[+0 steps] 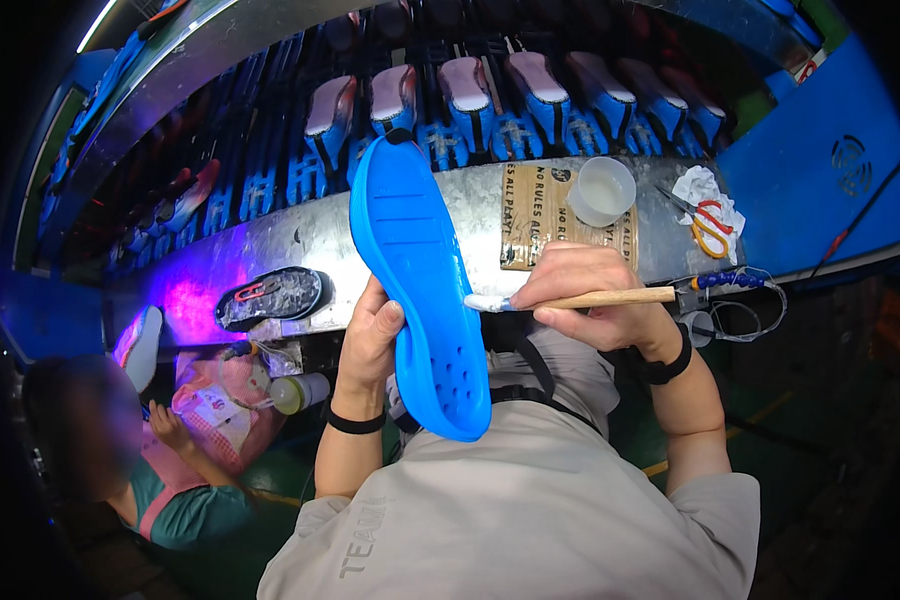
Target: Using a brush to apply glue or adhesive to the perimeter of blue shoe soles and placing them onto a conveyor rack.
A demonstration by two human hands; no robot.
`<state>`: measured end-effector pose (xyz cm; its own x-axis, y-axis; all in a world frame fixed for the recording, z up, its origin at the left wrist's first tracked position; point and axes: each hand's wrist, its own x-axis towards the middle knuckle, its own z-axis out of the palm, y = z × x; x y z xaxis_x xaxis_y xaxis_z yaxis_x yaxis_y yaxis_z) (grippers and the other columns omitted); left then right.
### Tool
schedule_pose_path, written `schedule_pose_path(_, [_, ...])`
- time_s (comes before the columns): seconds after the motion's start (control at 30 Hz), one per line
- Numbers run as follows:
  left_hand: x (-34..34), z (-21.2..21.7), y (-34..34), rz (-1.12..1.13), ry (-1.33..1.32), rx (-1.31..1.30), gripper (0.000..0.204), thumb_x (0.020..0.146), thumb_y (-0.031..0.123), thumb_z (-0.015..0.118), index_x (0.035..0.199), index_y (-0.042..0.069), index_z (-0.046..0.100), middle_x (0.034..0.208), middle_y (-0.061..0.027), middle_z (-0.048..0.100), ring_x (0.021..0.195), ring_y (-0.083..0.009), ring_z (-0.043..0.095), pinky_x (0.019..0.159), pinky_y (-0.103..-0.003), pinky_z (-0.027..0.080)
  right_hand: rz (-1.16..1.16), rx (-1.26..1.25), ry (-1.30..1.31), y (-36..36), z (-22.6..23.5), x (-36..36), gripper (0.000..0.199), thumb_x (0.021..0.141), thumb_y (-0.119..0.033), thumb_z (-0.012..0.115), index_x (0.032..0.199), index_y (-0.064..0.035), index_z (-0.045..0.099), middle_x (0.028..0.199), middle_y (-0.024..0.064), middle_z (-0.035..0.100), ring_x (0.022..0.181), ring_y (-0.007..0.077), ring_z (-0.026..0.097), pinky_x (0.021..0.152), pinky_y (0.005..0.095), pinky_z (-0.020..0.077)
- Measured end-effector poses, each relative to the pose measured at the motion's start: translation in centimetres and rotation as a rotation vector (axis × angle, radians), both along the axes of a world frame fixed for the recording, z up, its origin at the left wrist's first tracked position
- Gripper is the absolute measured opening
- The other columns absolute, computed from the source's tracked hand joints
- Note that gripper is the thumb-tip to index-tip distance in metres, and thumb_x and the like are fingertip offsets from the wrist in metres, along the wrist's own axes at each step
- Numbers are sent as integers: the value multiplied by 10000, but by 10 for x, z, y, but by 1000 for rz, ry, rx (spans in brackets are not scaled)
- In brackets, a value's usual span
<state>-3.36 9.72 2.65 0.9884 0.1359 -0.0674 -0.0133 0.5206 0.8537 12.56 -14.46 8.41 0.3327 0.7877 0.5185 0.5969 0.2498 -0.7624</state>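
My left hand (372,335) grips a bright blue shoe sole (415,240) by its left edge, thumb over the rim. The sole tilts with its narrow inner face toward me; one end carries small round holes, the other a few grooves. In my right hand (592,290) is a brush (610,298) with a wooden handle, held between thumb and fingers. Its white-coated bristles touch the sole's right edge near the middle. A wet shine runs along that edge. Behind my right hand stands a translucent tub (602,190) with pale liquid, on a piece of printed cardboard (518,240).
Several shoe uppers on blue holders (467,95) line the far side of the metal bench (370,245). Red-and-orange scissors (708,230) lie on crumpled white paper. Left of the sole lies a dark, smeared sole (270,298). Another person (185,500) works at the left.
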Motion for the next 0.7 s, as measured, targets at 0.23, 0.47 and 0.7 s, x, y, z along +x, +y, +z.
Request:
schedule_pose_path(0.23, [6,1,3,16,-7,-3,813,956,421,718,1547,17,331,1437,-141,545,1283,-251,579,1072,-388,494,37,0,-3,-5,7,0,131,824,-34,709,945,11,732,779,112,682,705,278,630,671,380,510])
schedule_pose_path(0.47, [20,-1,16,51,-50,68,826,969,436,700,1559,14,306,1437,-125,532,1299,-236,546,1096,-386,452,-91,121,154,-23,4,2,194,848,-82,679,987,38,742,820,140,709,699,254,642,659,362,511])
schedule_pose_path(0.7, [63,125,72,106,-334,264,704,1034,449,566,1518,-22,370,1403,-145,561,1259,-233,568,1075,-367,455,-393,243,460,-36,-24,-19,203,867,-72,626,1003,45,722,892,117,672,815,185,617,731,288,478])
